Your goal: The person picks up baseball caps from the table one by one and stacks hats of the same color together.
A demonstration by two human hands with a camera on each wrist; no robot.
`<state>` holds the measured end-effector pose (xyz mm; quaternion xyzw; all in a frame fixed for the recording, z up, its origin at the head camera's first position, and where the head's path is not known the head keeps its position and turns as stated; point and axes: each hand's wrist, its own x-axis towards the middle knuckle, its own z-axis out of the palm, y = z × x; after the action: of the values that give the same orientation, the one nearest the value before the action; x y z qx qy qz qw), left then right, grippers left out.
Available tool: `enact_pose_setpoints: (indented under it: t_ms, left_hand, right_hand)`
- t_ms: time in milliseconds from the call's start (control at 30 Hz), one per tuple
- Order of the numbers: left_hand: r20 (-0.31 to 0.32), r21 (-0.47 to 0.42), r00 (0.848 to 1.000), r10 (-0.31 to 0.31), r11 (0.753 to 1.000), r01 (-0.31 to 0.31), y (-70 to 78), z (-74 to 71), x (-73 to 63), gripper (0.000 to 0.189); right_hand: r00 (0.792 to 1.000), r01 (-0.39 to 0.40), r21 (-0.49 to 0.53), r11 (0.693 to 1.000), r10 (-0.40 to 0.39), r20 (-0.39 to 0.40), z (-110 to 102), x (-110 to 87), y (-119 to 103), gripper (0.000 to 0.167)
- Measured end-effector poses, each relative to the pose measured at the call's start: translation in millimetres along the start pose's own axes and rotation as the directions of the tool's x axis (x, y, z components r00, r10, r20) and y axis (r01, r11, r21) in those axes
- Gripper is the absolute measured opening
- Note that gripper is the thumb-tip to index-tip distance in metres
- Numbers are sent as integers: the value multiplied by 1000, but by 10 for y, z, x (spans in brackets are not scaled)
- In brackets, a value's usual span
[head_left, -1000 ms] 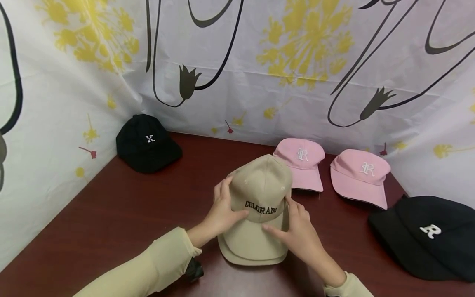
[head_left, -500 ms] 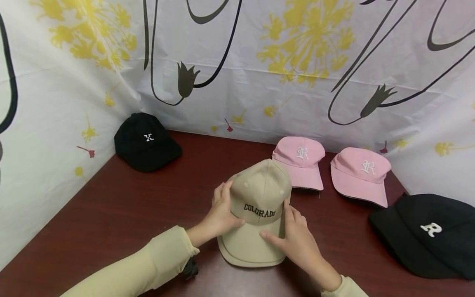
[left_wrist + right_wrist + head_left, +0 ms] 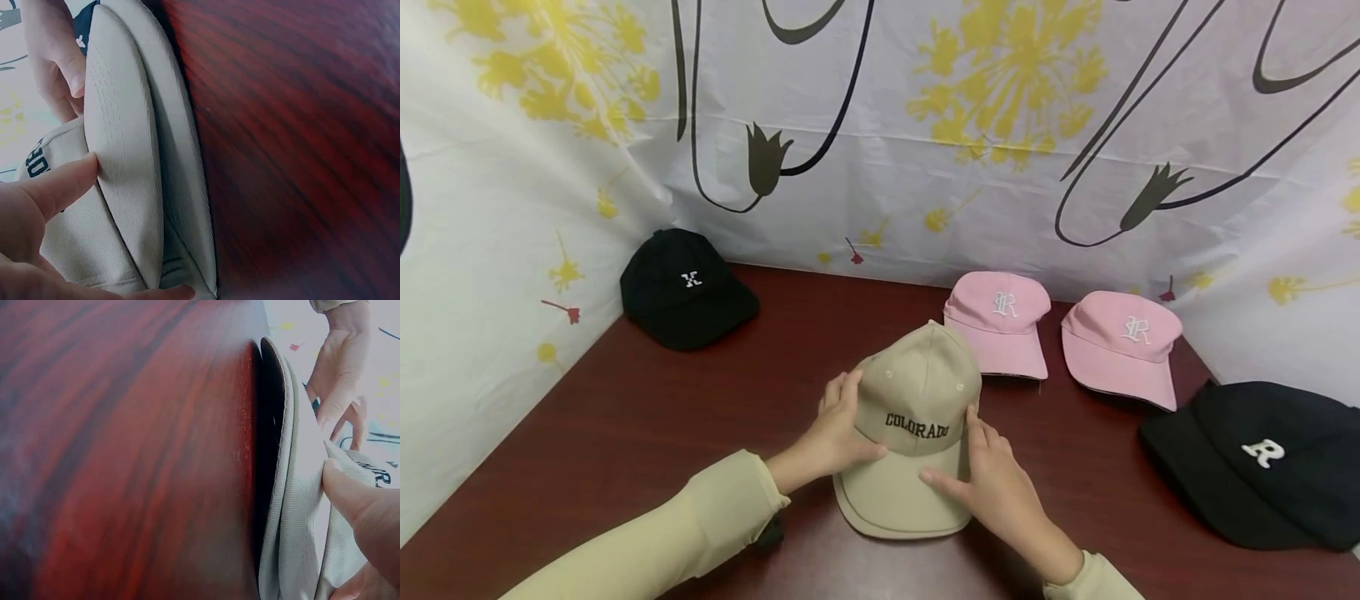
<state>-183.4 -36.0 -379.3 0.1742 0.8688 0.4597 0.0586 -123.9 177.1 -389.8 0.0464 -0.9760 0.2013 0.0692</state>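
A beige baseball cap (image 3: 925, 379) lettered COLORADO sits nested on a second beige baseball cap (image 3: 182, 156), whose brim shows beneath the upper brim in the left wrist view. With fingers along the crown's left side and thumb by the seam above the brim, my left hand (image 3: 835, 433) grips the upper cap. My right hand (image 3: 1003, 479) grips its opposite side, thumb on the brim near that seam. In the right wrist view the two brims (image 3: 306, 487) lie close together just over the table. Most of the lower cap is hidden.
A black cap (image 3: 688, 292) stands at the back left of the dark red table (image 3: 610, 433). Two pink caps, one (image 3: 1000, 325) partly behind the beige crown and another (image 3: 1122, 350) beside it, are at the back right. A larger black cap (image 3: 1262, 467) lies at right. Patterned cloth (image 3: 880, 125) walls the table.
Between my hands, the upper beige cap has come down a little onto the lower one, and the gap between the brims has narrowed. The head view has shifted slightly.
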Motion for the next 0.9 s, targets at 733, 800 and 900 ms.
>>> enact_pose_setpoints:
  t_ms: [733, 800, 900]
  left_hand:
    - [104, 164, 995, 13, 986, -30, 35, -151, 30, 107]
    - [104, 160, 994, 14, 987, -31, 52, -172, 36, 107]
    - [105, 148, 994, 18, 988, -34, 72, -201, 43, 106]
  right_hand:
    - [989, 66, 239, 969, -95, 109, -230, 62, 150, 99]
    - [988, 74, 266, 961, -106, 109, -269, 79, 168, 97]
    - [988, 68, 287, 956, -106, 116, -306, 97, 199, 95]
